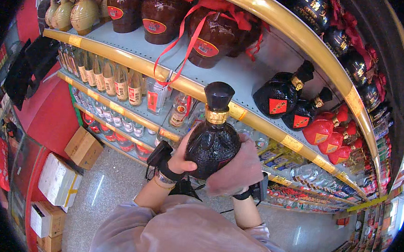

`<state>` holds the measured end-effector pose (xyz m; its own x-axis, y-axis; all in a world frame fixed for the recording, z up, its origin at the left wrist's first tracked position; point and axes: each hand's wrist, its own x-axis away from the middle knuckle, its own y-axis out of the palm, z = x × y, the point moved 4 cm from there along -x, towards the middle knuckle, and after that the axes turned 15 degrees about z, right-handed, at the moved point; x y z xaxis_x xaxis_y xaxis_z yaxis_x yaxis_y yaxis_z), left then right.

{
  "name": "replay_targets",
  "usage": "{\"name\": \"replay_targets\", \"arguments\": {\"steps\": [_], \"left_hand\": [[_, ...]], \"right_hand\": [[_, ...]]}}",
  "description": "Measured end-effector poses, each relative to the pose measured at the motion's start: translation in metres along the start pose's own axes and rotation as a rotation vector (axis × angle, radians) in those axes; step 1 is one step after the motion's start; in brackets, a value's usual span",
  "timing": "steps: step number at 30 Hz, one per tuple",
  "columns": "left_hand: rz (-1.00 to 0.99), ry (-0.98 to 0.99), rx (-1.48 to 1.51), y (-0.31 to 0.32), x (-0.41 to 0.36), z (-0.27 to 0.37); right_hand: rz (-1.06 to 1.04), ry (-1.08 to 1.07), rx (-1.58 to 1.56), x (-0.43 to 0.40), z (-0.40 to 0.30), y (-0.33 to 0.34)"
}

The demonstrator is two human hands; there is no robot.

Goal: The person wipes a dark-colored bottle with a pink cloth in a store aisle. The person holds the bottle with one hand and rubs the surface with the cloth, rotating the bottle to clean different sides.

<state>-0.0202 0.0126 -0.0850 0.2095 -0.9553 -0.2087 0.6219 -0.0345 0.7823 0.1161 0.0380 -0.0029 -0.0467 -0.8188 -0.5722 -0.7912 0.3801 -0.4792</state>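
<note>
A dark, textured glass liquor bottle [211, 149] with a black stopper and a gold neck band stands upright between my hands, in front of the shelves. My left hand [180, 159] grips its left side, the thumb across the front. A pink cloth [237, 169] lies against the bottle's lower right side; my right hand [245, 189] is mostly hidden behind and under it, pressing it to the glass. Two similar black bottles [276, 94] with red labels lean on the shelf to the right, beside several red bottles [318, 130].
Large brown ceramic jars [208, 38] with red ribbons stand on the shelf ahead, its gold-coloured edge [187, 86] close beyond the held bottle. Lower shelves hold clear glass bottles [120, 81]. Cardboard boxes [84, 147] and a white foam box [57, 179] sit on the floor at left.
</note>
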Motion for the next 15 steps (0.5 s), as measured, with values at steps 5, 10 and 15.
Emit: {"name": "replay_targets", "arguments": {"steps": [5,10,15], "left_hand": [[0.095,-0.046,0.026,-0.004,-0.004,0.001],[0.107,0.026,-0.128,-0.011,-0.005,0.008],[0.024,0.146,-0.277,-0.004,-0.009,0.012]], "right_hand": [[0.014,0.140,0.053,0.008,0.007,0.016],[0.080,-0.134,-0.008,0.017,-0.052,0.001],[0.112,-0.027,-0.080,0.018,-0.043,0.007]]}}
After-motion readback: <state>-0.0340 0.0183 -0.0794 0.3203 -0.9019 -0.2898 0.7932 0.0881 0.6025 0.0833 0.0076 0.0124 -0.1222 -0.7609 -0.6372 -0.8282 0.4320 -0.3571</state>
